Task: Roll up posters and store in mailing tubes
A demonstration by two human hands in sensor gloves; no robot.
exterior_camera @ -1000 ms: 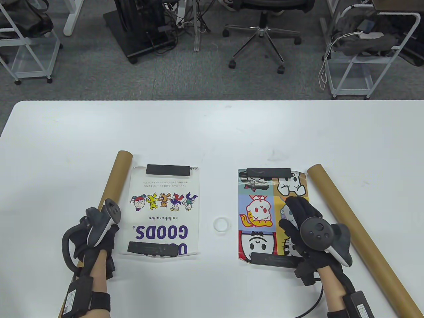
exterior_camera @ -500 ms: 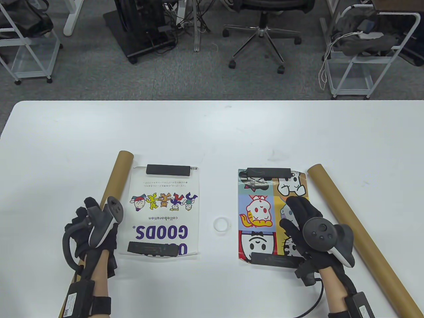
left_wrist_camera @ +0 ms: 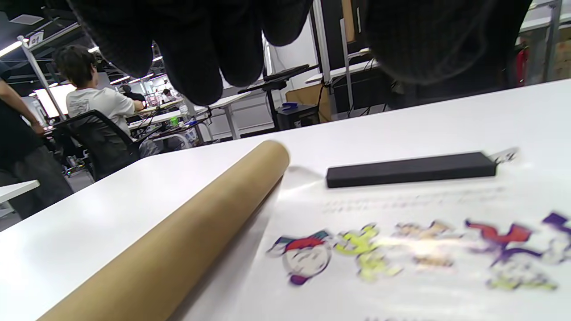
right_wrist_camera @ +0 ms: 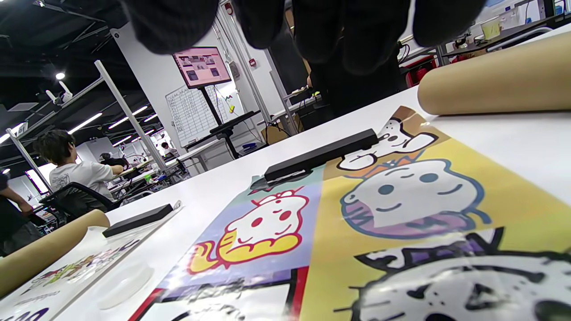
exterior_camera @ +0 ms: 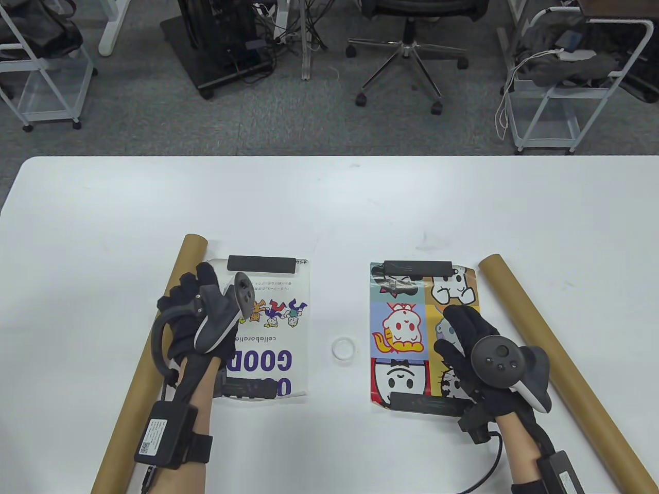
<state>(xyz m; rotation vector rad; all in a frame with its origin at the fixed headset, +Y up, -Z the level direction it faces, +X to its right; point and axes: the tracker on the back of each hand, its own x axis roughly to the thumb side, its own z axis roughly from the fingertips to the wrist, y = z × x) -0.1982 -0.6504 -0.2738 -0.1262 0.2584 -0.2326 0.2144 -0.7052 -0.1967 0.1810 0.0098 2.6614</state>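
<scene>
On the white table (exterior_camera: pixel 329 206): both printed paper posters (exterior_camera: pixel 273 319) (exterior_camera: pixel 406 329) flat under black bar weights, brown cardboard mailing tubes (exterior_camera: pixel 154 350) (exterior_camera: pixel 561 360) unfilled; left hand (exterior_camera: pixel 198 314) and right hand (exterior_camera: pixel 471 345) spread, empty; everything left.

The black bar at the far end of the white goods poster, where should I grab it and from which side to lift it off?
Pinch the black bar across its narrow width near the middle, coming straight down from above. It lies flat on the white poster, long and slim, so a mid-length grip should keep it level. The left hand hovers closest; the cardboard tube crowds the left end.
</scene>
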